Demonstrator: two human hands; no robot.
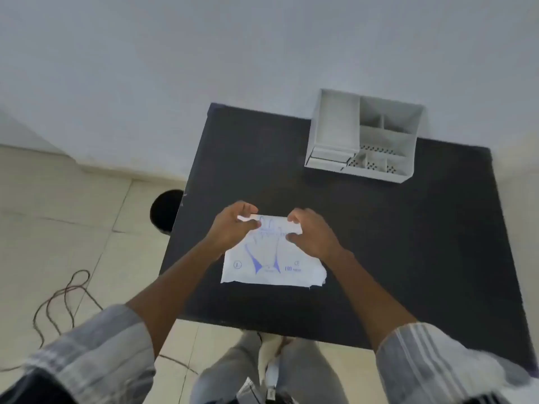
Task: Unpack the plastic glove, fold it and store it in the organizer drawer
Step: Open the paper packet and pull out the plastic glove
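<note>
Head view: left hand and right hand are pinching the glove packet's far edge over the black table. White organizer is sitting at 1 o'clock, well apart.

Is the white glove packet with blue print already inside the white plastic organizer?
No, both hands, left and right, pinch the white glove packet on the black table, apart from the white plastic organizer.

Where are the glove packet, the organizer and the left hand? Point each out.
glove packet (272,265): head view, on its printed white front.
organizer (335,123): head view, on the flat top of its drawer section.
left hand (230,228): head view, on the back of the hand.
</note>
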